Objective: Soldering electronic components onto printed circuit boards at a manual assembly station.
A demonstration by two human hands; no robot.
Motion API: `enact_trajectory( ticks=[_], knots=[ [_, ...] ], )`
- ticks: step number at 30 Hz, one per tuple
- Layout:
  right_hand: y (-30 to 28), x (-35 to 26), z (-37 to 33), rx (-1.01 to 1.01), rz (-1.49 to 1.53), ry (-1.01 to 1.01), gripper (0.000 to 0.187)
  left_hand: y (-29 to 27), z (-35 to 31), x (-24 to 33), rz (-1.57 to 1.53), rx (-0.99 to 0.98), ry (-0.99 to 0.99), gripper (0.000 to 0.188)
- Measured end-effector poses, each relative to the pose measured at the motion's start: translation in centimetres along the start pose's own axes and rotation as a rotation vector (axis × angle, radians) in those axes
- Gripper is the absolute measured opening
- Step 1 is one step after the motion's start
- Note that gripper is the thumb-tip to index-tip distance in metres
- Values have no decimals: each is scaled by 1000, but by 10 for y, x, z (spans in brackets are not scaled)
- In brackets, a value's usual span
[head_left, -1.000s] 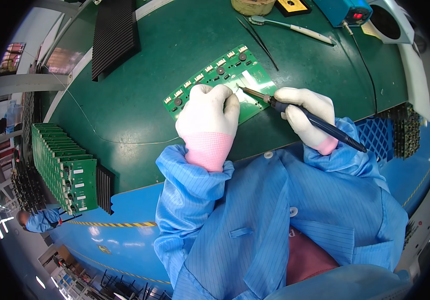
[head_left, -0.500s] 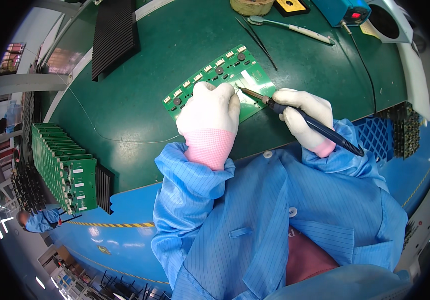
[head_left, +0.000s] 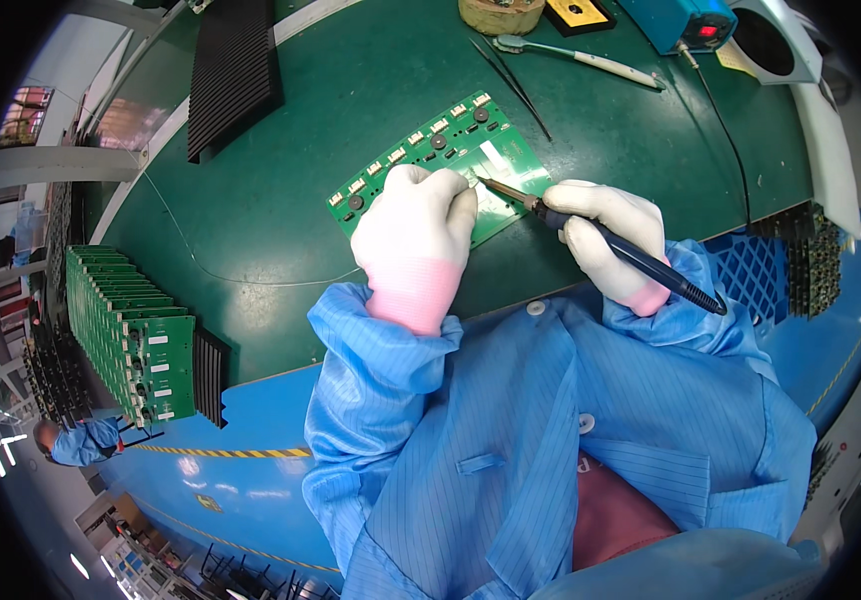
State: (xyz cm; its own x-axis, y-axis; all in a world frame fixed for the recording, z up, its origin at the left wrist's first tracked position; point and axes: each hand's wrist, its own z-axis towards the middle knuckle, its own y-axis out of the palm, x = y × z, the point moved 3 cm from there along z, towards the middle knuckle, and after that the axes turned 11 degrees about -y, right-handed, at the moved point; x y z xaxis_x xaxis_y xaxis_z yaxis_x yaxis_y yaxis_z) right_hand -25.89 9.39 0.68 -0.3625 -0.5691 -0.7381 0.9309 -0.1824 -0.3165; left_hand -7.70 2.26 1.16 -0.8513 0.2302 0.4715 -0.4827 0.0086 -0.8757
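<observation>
A green circuit board [head_left: 516, 160] lies slanted on the green table, with a row of white connectors and round black parts along its far edge. My left hand [head_left: 412, 222], in a white glove with a pink cuff, rests over the board's near left part, fingers pinched together. A thin solder wire [head_left: 275, 284] runs in from the left to this hand; its end at the fingertips is hard to make out. My right hand [head_left: 610, 235], gloved alike, grips a dark blue soldering iron [head_left: 662, 268] like a pen. The iron's tip touches or hovers just over the board near the left fingertips.
Tweezers [head_left: 512, 88] and a white-handled brush [head_left: 590, 63] lie beyond the board. A blue soldering station [head_left: 678, 22] stands far right, its cord [head_left: 725, 120] on the table. Black ribbed rack [head_left: 235, 85] far left; upright boards [head_left: 160, 365] stand at left. A person [head_left: 85, 440] is farther off.
My left hand has shifted very slightly left, away from the iron's tip. The right hand and the iron have hardly moved.
</observation>
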Motion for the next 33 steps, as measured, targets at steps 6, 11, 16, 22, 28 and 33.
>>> enact_trajectory(
  ticks=[6, 11, 16, 22, 28, 33],
  knots=[
    [-4, -5, 5, -277, -236, -121, 25, -12, -27, 11, -524, -290, -90, 10],
    [4, -8, 9, -271, -444, -175, 23, -5, -34, 9, -1035, -704, -471, 7],
    [-6, 4, 11, -204, -153, -106, 24, -9, -30, -10, -730, -254, -242, 5],
    [-1, -3, 16, -22, 66, 97, 25, -1, -20, -27, -498, 104, -127, 4],
    [2, 2, 14, -63, -3, 88, 27, -1, -19, -23, -400, 94, -147, 4],
    [5, 4, 14, -57, 14, 79, 27, 1, -17, -22, -355, 107, -145, 4]
  ],
)
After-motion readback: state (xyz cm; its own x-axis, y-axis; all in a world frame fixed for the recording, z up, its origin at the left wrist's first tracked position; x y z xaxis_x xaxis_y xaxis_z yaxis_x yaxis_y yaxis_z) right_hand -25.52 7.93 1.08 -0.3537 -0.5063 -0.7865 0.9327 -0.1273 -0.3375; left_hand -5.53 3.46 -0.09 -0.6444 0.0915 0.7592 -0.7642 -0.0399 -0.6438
